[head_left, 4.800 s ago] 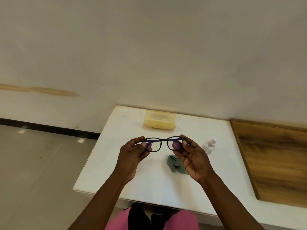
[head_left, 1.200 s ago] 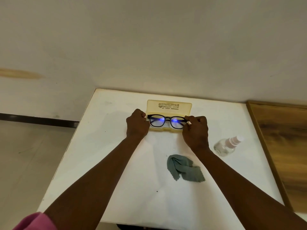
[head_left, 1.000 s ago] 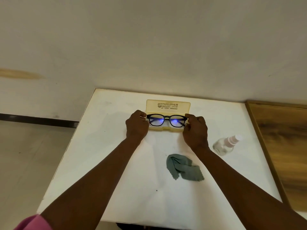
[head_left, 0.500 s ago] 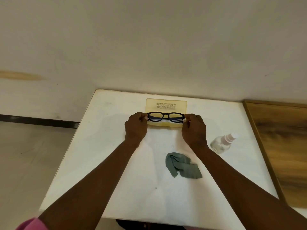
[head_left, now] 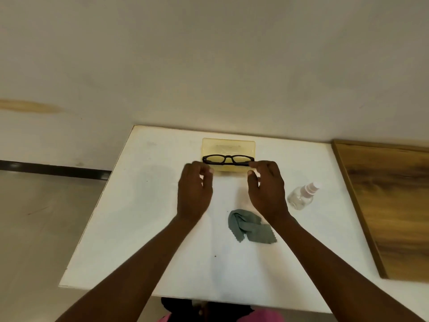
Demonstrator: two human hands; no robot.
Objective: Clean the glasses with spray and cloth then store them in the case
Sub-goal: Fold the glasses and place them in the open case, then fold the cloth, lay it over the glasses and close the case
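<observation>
The black-framed glasses (head_left: 228, 159) lie folded in the open yellow case (head_left: 228, 146) at the back of the white table (head_left: 144, 217). Just in front of the case's left end is my left hand (head_left: 194, 190), fingers loosely curled and holding nothing. My right hand (head_left: 267, 189) is by the case's right end, its fingertips close to the right end of the frame, with no grip that I can see. Both hands are slightly blurred. A crumpled grey-green cloth (head_left: 250, 227) lies near my right wrist. The clear spray bottle (head_left: 301, 196) lies on its side to the right.
A wooden panel (head_left: 390, 205) borders the table on the right. A pale wall rises right behind the case. The table's left edge drops to a tiled floor (head_left: 34, 217).
Both hands lowered the glasses into the open case, then let go and drew back a little toward me. The glasses now lie flatter in the case.
</observation>
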